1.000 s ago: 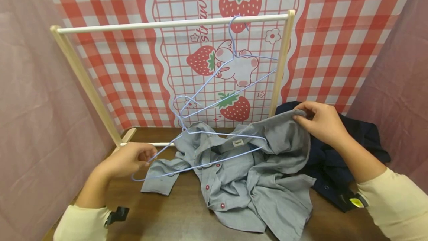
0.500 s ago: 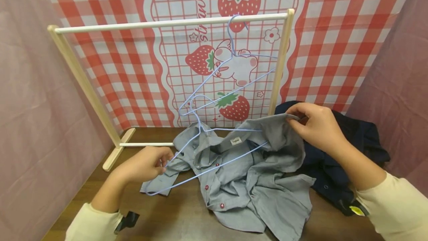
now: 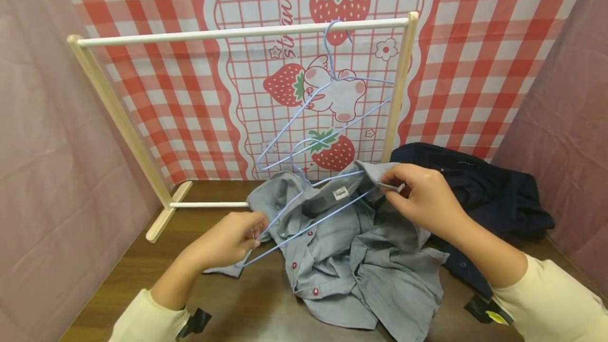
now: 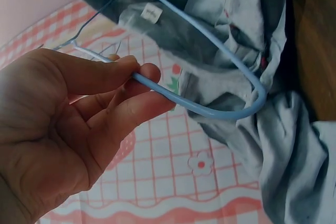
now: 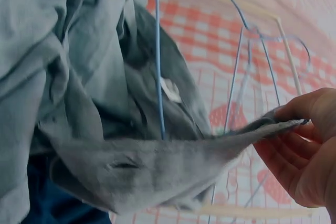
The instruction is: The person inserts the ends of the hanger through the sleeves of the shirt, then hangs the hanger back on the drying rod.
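My left hand (image 3: 235, 241) pinches one sloping arm of a blue wire hanger (image 4: 220, 114) between thumb and fingers. The hanger's other end passes inside the open collar of a grey shirt (image 3: 332, 257) with red buttons; its tip is hidden by the cloth. My right hand (image 3: 423, 194) pinches the shirt's edge by the collar and holds it up. In the right wrist view that raised edge (image 5: 157, 166) crosses in front of the hanger's far end. A small white label (image 3: 340, 193) shows inside the neck. The shirt's body lies on the brown table.
Behind the shirt stands a clothes rack with a white rail (image 3: 214, 35) and wooden posts. A second blue hanger (image 3: 294, 120) hangs from the rail near its right post. Dark navy clothing (image 3: 494, 194) lies at the right. A strawberry-print cloth (image 3: 475, 41) forms the backdrop.
My left hand has moved right with the hanger, whose far end has gone into the shirt's neck. My right hand has drawn the shirt edge left over that end.
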{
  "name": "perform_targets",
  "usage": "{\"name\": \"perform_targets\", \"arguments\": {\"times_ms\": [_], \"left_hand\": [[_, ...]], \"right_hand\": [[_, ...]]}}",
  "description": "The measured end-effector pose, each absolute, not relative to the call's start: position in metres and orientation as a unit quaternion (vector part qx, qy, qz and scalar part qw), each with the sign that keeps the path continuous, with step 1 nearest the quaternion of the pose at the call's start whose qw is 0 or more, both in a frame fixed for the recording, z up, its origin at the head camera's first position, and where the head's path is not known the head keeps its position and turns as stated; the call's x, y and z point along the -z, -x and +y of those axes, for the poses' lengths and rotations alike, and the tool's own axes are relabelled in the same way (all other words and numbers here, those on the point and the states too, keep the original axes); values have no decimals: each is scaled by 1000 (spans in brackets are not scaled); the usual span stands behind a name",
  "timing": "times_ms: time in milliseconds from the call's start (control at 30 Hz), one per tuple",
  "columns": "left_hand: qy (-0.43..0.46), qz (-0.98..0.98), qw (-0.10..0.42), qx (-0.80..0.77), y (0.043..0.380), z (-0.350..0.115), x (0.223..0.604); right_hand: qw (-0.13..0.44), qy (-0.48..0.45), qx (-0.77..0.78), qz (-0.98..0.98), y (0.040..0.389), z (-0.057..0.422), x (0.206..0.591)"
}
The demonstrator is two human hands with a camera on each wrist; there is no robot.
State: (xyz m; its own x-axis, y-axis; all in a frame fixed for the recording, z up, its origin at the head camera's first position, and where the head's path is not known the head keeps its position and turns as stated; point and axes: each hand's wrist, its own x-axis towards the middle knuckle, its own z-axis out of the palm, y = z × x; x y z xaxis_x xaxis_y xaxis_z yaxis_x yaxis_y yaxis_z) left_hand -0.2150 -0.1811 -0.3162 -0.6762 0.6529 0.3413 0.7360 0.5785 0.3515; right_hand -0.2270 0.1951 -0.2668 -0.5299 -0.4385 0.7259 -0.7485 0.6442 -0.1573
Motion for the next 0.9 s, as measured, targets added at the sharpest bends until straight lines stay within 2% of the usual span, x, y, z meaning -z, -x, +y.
{"name": "perform_targets", "arguments": {"times_ms": [333,600,900], "left_hand": [[412,-867,104,261,219,-157,325],[422,-864,128,244,220,-146,324],[416,-868,127,238,225,-138,322]], "right_hand": [[328,-406,-209,-827,218,164,281],[313,-452,-222,-805,218,163,288],[284,-503,-231,-783,217,158,296]]}}
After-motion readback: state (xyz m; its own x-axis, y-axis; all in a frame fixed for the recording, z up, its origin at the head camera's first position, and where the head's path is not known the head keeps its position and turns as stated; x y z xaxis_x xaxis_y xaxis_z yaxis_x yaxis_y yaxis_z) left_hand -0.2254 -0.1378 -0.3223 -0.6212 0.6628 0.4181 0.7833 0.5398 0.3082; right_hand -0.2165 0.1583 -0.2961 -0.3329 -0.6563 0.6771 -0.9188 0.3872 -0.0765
